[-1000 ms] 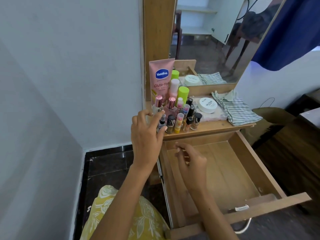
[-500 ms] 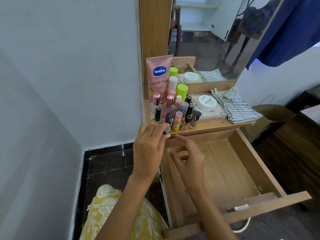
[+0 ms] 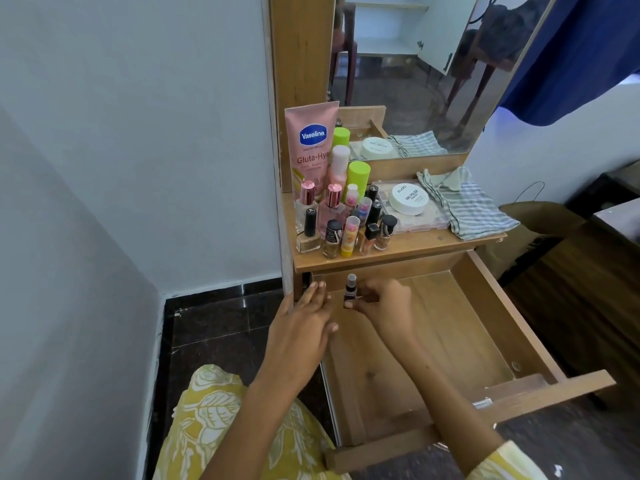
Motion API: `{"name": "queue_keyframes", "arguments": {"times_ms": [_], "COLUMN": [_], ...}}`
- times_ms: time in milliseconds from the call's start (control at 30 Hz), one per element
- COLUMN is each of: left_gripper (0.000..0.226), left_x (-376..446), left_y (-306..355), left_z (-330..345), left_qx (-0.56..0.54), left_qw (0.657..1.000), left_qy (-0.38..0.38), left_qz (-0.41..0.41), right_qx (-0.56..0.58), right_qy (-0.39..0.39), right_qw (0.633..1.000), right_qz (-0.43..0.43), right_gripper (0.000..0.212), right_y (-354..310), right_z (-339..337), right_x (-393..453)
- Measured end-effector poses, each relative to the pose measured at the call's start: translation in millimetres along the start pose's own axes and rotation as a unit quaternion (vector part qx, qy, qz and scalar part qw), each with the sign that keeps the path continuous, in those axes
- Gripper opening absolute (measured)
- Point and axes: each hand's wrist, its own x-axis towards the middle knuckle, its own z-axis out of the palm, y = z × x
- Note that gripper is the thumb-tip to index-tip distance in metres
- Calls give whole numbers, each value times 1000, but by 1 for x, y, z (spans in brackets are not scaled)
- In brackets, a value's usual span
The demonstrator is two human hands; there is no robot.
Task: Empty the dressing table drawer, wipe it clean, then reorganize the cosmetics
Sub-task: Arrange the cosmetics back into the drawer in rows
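A small dark bottle (image 3: 349,292) is pinched upright in the grip of the right hand (image 3: 384,303), just at the back-left corner of the open drawer (image 3: 491,306). The left hand (image 3: 304,327) is held beside it, fingers straight and relaxed, nothing gripped. The drawer is seen bare, so emptying looks done; reorganizing seems barely begun, since the cosmetics cluster (image 3: 343,216) and striped cloth (image 3: 467,206) are left on the table (image 3: 433,242). Both forearms are stretched forward, the right angled inward over the drawer.
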Motion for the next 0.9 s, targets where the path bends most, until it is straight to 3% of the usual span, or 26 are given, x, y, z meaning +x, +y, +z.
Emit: {"name": "queue_keyframes", "arguments": {"times_ms": [167, 333, 900], "left_gripper": [56, 56, 56], "left_x": [-3, -4, -3], "left_y": [-3, -2, 5], "left_z": [9, 11, 7], "left_qx": [33, 38, 47], "left_qw": [999, 998, 999], "left_qy": [-41, -38, -27], "left_qz": [-14, -23, -7], "right_qx": [-54, -62, -122], "right_qy": [-83, -73, -68], "right_qw": [995, 995, 990], "right_qz": [14, -2, -31], "right_gripper": [27, 17, 18], "right_y": [2, 1, 3], "right_z": [19, 30, 39], "right_x": [14, 18, 24]}}
